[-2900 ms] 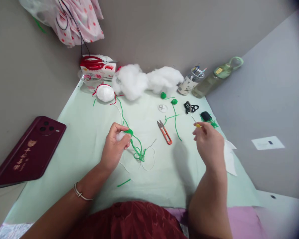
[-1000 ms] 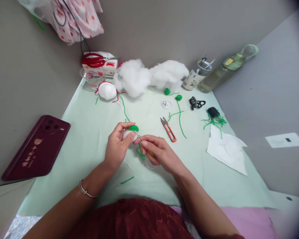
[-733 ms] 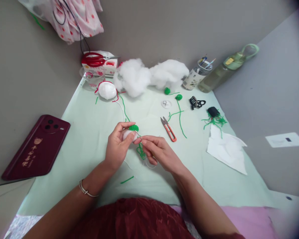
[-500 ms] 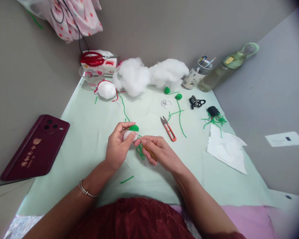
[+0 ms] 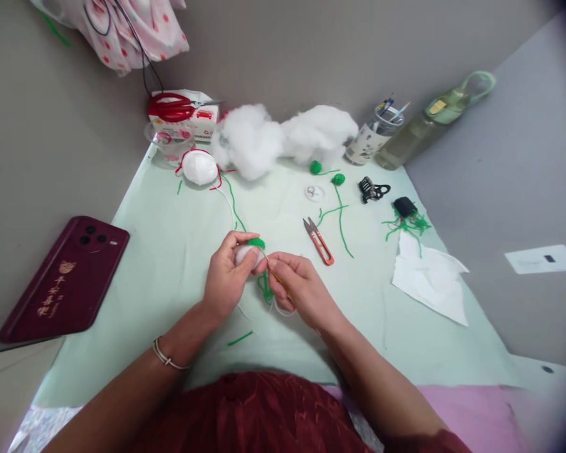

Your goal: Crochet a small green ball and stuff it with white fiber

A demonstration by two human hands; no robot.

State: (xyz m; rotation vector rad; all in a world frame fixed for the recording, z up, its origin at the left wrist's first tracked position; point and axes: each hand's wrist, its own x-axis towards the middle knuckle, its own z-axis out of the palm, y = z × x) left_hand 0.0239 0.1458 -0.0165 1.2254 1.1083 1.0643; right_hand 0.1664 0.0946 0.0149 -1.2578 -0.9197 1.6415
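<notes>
Between the thumb and fingers of my left hand (image 5: 226,274) is a small crochet piece (image 5: 256,243), green at its top and white below. My right hand (image 5: 299,283) grips a crochet hook (image 5: 279,277) with a yellowish handle; its thin metal tip meets the piece by my left thumb. Green yarn (image 5: 265,289) hangs in loops beneath the piece, and white yarn (image 5: 285,313) trails under my right hand. A ball of white yarn (image 5: 200,167) lies farther back on the left. My fingers partly hide the piece.
Orange thread snips (image 5: 319,241) lie right of my hands. Behind are white stuffing (image 5: 249,141), two green crochet balls (image 5: 338,179), a pen cup (image 5: 375,135) and a bottle (image 5: 419,129). A black hair claw (image 5: 372,190) and tissue (image 5: 429,277) are right, a maroon phone (image 5: 66,277) left.
The hook tip has drawn slightly away to the right of my left thumb. The crochet piece has turned a little, with less green showing. The whole view has shifted slightly.
</notes>
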